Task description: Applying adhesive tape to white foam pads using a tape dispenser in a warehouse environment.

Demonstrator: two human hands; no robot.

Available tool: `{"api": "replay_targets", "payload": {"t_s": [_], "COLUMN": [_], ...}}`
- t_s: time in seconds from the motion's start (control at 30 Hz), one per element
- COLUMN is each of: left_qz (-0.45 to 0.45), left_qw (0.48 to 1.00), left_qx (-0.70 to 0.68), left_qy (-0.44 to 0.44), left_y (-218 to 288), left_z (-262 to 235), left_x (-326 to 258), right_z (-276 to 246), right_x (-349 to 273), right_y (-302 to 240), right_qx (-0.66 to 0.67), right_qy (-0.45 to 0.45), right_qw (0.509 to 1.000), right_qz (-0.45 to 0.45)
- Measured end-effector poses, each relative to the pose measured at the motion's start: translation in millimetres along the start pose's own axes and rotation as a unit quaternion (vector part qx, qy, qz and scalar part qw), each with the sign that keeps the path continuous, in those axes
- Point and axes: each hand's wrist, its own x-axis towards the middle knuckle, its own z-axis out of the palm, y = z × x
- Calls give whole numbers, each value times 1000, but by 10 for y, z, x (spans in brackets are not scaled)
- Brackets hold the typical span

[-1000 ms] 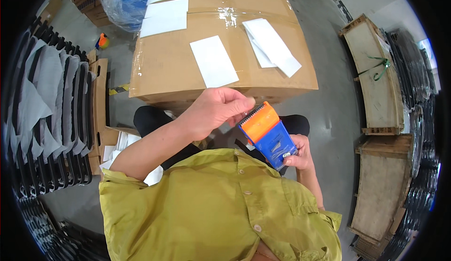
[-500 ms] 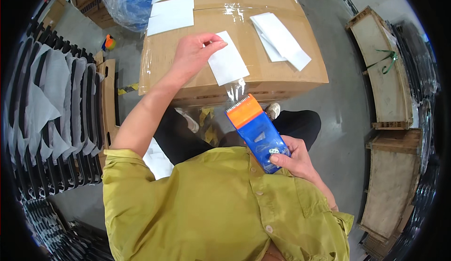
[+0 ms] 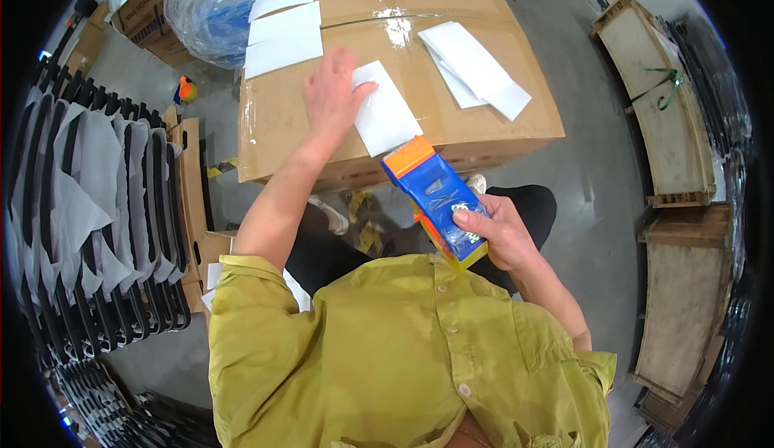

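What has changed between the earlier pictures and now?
The left hand has left the toothed edge of the tape dispenser, moving forward and left to the nearest white sheet; its pinch has opened, fingers spread. The dispenser has moved forward, its orange head now at that sheet's near edge in the view. The right hand still grips it; the overlapping white sheets still lie on the carton.

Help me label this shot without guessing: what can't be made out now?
All in the head view:
Right hand: most fingers, hidden behind the dispenser.
Left hand: fingertips, blurred.
Carton: far end, cut off by the picture's top edge.
Lower sheet at right: largely covered by the upper sheet.
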Motion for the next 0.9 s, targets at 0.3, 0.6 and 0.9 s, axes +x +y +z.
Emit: {"api": "replay_targets", "payload": {"t_s": [0.3, 0.6, 0.9], "left_qz": [-419, -464, -428], "left_qw": [829, 638, 611], "left_qx": [-365, -580, -666], "left_qy": [-59, -201, -17], "left_y": [245, 629, 764], "left_z": [-635, -247, -239], "left_x": [-853, -866, -613], "right_z": [-95, -180, -141], "right_x": [7, -69, -316], "right_y": [173, 256, 160], "right_qx": [12, -56, -192], "right_qy": [-6, -5, 13], "right_qw": [1000, 998, 979], "right_qz": [20, 25, -66]}}
